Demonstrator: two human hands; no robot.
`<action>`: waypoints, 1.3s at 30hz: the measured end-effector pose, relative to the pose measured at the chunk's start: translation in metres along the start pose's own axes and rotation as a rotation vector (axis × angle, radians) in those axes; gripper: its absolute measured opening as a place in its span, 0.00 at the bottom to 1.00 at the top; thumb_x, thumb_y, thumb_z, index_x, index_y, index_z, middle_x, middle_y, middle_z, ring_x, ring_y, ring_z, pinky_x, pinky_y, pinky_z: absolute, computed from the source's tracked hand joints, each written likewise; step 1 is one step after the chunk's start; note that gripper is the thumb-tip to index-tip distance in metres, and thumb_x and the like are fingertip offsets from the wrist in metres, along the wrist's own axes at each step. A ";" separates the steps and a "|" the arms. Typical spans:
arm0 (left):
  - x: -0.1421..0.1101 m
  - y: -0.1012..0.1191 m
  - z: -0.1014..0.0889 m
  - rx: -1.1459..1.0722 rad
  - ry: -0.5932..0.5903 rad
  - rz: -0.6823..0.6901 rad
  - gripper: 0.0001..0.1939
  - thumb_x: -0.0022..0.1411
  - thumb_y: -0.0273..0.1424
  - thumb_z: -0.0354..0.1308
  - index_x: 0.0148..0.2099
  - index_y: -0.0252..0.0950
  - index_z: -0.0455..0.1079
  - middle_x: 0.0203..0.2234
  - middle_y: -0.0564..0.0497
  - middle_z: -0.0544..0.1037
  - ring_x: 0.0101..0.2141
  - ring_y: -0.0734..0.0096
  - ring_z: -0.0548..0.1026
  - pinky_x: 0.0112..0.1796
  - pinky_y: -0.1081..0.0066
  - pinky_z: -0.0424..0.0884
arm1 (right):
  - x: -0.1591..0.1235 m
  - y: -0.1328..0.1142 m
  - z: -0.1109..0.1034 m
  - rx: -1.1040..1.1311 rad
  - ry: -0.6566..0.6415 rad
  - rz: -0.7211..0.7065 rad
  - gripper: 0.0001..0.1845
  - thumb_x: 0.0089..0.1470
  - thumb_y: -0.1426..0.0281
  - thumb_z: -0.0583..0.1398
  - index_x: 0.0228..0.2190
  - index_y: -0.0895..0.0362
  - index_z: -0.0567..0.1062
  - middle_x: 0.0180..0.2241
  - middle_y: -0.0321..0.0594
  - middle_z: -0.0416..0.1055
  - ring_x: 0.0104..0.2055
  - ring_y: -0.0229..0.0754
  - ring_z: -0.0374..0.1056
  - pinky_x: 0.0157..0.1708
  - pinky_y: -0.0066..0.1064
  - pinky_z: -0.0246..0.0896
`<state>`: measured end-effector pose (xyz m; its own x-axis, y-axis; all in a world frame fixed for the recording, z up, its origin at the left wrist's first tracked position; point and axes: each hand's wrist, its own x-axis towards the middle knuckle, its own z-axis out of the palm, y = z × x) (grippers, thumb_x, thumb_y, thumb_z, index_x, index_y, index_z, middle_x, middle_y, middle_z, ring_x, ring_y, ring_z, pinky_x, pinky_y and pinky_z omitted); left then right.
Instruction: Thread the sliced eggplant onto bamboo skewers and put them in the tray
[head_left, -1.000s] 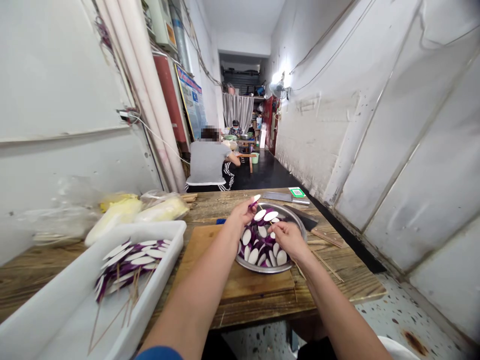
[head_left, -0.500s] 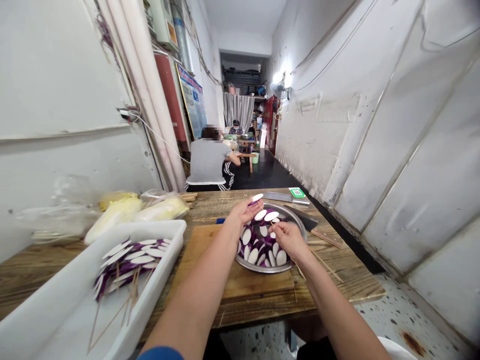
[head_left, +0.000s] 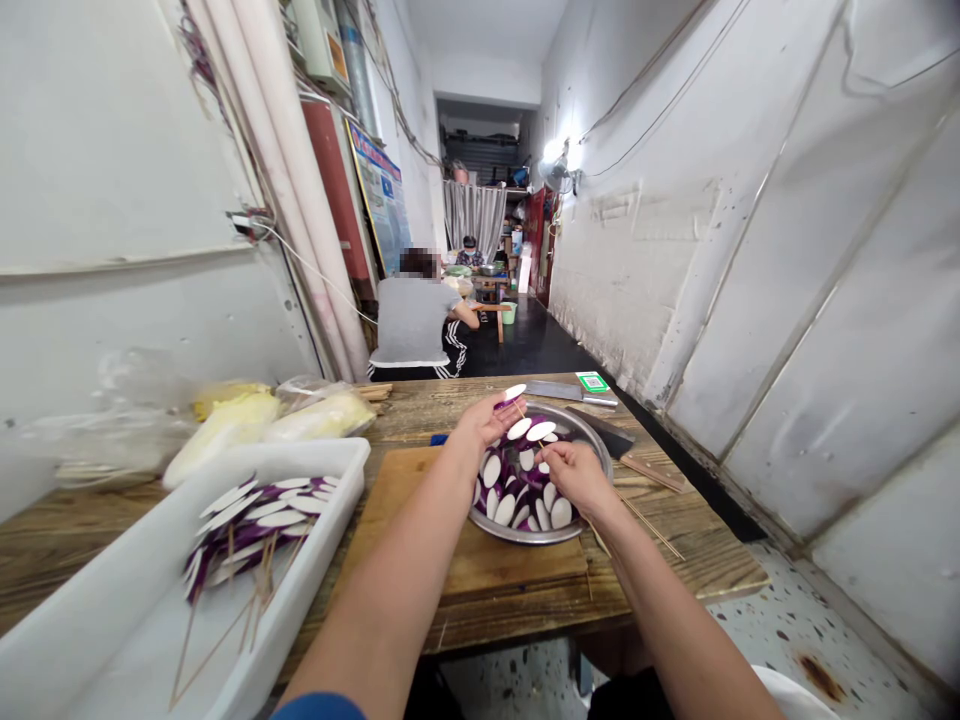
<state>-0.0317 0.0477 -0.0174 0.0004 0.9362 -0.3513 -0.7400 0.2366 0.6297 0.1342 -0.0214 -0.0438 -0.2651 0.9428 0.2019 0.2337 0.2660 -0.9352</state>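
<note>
A steel bowl (head_left: 517, 537) full of purple-skinned, white-fleshed eggplant slices (head_left: 504, 510) stands partly over a wooden cutting board (head_left: 405, 490). At the bowl's far left rim, my left hand (head_left: 487, 418) grips an eggplant slice (head_left: 515, 393), and a thin stick shows just under it. Over the bowl's right side, my right hand (head_left: 576, 470) is closed in a pinch on a thin wooden skewer (head_left: 541, 444). The skewer's far end meets a white oval slice (head_left: 541, 431); whether it pierces that slice I cannot tell.
At left, a white plastic tub (head_left: 341, 490) holds skewered eggplant slices (head_left: 255, 520). Bagged yellowish food (head_left: 319, 415) lies behind it. A cleaver (head_left: 555, 391), a wooden-handled knife (head_left: 652, 473) and loose skewers (head_left: 651, 527) lie around the bowl. A person in grey (head_left: 412, 320) sits beyond the table.
Both hands keep nearly the same pose over the bowl. The whole view has shifted very slightly.
</note>
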 end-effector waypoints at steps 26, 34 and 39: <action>0.002 0.002 -0.001 0.040 0.084 -0.014 0.14 0.58 0.20 0.49 0.47 0.23 0.64 0.31 0.35 0.75 0.33 0.61 0.76 0.31 0.68 0.75 | -0.002 -0.003 0.000 -0.057 0.001 0.003 0.17 0.46 0.63 0.52 0.24 0.61 0.75 0.10 0.27 0.50 0.13 0.31 0.44 0.16 0.24 0.40; 0.005 0.003 -0.004 0.063 0.090 -0.012 0.14 0.56 0.17 0.49 0.46 0.22 0.64 0.32 0.33 0.75 0.32 0.59 0.77 0.30 0.67 0.75 | -0.002 -0.004 0.000 -0.043 0.003 0.017 0.17 0.46 0.64 0.52 0.24 0.62 0.75 0.10 0.27 0.49 0.13 0.30 0.41 0.15 0.24 0.38; -0.001 0.003 -0.001 0.109 0.073 0.007 0.12 0.56 0.17 0.48 0.44 0.21 0.64 0.30 0.34 0.74 0.32 0.58 0.76 0.30 0.66 0.75 | -0.002 -0.003 0.000 -0.036 0.017 0.016 0.16 0.45 0.63 0.52 0.23 0.62 0.74 0.10 0.27 0.50 0.13 0.30 0.43 0.15 0.24 0.39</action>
<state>-0.0346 0.0469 -0.0162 -0.0564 0.9178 -0.3931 -0.6624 0.2602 0.7025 0.1339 -0.0242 -0.0410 -0.2450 0.9503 0.1921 0.2713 0.2575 -0.9274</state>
